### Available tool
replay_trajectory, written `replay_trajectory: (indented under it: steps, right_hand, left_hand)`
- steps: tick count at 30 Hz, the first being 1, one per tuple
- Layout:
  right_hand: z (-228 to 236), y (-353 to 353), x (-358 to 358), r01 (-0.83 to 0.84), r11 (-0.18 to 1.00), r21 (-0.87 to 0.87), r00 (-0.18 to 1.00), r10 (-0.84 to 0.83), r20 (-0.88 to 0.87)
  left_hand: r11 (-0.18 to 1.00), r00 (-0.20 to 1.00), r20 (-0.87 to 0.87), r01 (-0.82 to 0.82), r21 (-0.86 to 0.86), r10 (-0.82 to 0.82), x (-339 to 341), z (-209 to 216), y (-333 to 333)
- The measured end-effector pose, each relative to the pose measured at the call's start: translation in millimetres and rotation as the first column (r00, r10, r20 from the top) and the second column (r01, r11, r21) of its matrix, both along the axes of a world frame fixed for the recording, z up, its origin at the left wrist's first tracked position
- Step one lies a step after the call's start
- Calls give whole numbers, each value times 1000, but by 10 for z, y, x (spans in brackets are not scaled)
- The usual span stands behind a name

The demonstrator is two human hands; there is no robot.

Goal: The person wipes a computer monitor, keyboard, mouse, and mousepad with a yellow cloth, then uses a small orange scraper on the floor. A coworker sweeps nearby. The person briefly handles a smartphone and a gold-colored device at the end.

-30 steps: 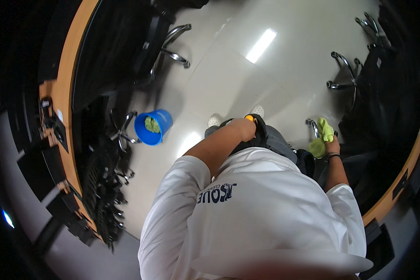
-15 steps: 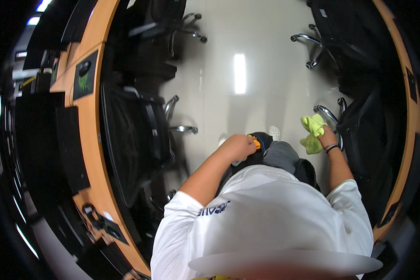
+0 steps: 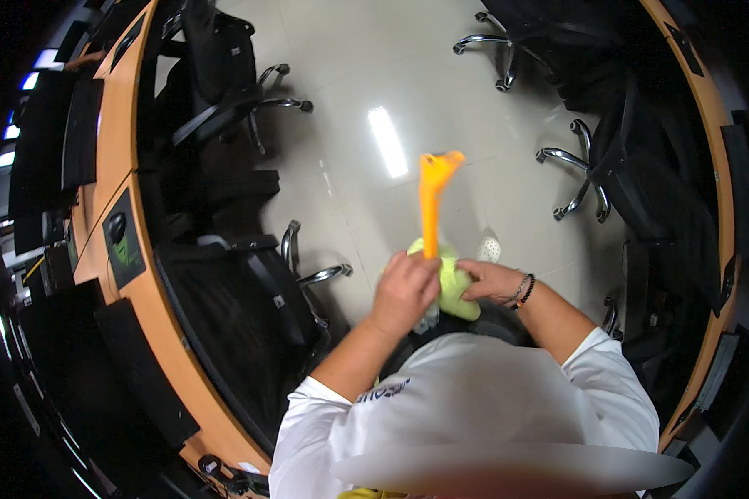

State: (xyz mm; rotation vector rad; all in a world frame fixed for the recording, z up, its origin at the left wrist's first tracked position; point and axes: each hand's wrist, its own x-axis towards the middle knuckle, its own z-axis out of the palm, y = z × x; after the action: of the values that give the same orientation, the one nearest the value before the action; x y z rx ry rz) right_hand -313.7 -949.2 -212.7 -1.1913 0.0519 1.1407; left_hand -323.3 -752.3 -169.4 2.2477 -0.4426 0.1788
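Note:
My left hand (image 3: 404,291) is closed around the lower part of an orange tool (image 3: 430,204) with a slim shaft and a wider, flared end pointing away from me. Its exact kind I cannot make out. Something greyish (image 3: 427,320) shows just below that hand, partly hidden. A lime-green cloth (image 3: 456,291) hangs between my two hands, up against the tool's lower part. My right hand (image 3: 493,283), with dark bracelets at the wrist, pinches the cloth from the right side.
Black office chairs with chrome star bases (image 3: 250,283) (image 3: 587,170) line both sides of the aisle. Wooden desks (image 3: 125,125) with monitors, a mouse (image 3: 116,226) and a mat (image 3: 126,254) run along the left, another desk (image 3: 711,100) along the right. The floor (image 3: 349,116) is pale and glossy.
My right hand has brought the cloth in from the far right to my left hand. The orange tool has swung up and now extends forward. My view has shifted along the aisle.

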Motion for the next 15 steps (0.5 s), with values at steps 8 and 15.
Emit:
replay_trajectory:
  steps: [8,15]
  right_hand:
    - [-1289,171,142,481,873,-82,701,-439,-562]
    - [-3213,-282,209,9,701,-713,978,-155,-139]
  left_hand:
    - [952,977,-210,37,302,29,-144,-1405,-418]
    - [981,628,-757,-177,83,178,-457,-2999,-212]
